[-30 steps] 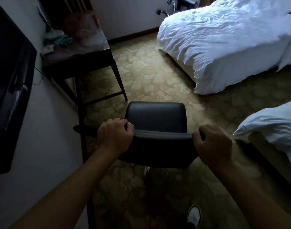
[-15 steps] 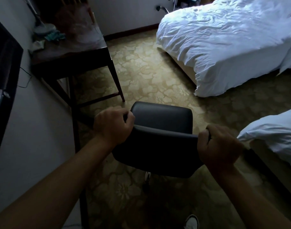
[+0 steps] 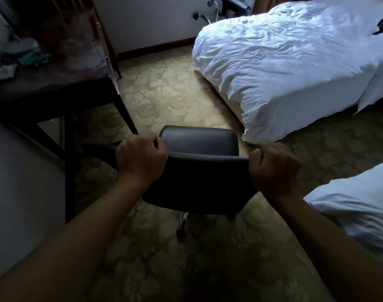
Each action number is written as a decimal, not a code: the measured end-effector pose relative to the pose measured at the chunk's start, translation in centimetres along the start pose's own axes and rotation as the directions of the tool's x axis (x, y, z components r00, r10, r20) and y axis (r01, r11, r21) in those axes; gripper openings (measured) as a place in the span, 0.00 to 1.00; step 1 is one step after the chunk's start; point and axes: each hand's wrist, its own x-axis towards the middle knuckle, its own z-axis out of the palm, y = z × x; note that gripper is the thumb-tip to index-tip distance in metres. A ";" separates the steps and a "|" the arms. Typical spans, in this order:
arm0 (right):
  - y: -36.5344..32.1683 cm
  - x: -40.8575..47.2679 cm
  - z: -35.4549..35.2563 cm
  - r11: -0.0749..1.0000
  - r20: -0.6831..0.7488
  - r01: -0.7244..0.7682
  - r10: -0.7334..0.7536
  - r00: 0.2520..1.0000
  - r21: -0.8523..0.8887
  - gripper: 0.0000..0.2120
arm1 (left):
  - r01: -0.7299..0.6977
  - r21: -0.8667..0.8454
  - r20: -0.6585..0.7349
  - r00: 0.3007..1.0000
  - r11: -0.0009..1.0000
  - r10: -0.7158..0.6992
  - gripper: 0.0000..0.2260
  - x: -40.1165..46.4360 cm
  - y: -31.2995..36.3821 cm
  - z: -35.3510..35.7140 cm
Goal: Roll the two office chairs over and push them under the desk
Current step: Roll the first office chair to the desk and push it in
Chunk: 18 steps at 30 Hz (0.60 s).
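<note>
A black office chair (image 3: 199, 179) stands on the carpet right in front of me, its seat pointing away. My left hand (image 3: 141, 159) is closed over the left end of the backrest's top edge. My right hand (image 3: 274, 165) is closed over the right end. One chrome leg with a caster (image 3: 181, 231) shows under the backrest. The dark wooden desk (image 3: 55, 83) stands at the left against the wall, its near leg just left of the chair. A second office chair (image 3: 232, 5) with chrome arms stands at the far wall, partly hidden behind the bed.
A bed with a white duvet (image 3: 295, 68) fills the right. A second white-covered bed (image 3: 356, 203) juts in at the near right. Cloths and small items (image 3: 31, 55) lie on the desk. Patterned carpet (image 3: 171, 92) runs between desk and bed.
The chair has rolled forward and a little right with both hands still on its backrest. The desk now looms larger at the left, and the dark screen on the wall has left the view.
</note>
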 end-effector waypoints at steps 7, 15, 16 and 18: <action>8.3 14.0 5.5 1.000 0.130 0.022 -0.022 0.991 -0.002 0.13 | 0.078 0.045 0.019 0.997 0.996 -0.079 0.15 8.8 8.4 6.0; 14.5 27.3 13.1 0.993 0.120 0.103 -0.110 0.987 0.061 0.12 | 0.137 0.070 -0.103 0.986 0.988 -0.129 0.12 19.0 13.4 12.7; 15.8 29.4 13.9 0.990 0.148 0.123 -0.132 0.980 0.068 0.12 | 0.132 0.066 -0.077 0.989 0.989 -0.127 0.12 20.3 14.5 13.8; 17.7 33.2 15.4 0.981 0.198 0.179 -0.190 0.962 0.073 0.13 | 0.100 0.058 -0.073 0.993 0.993 -0.096 0.12 22.7 16.8 15.4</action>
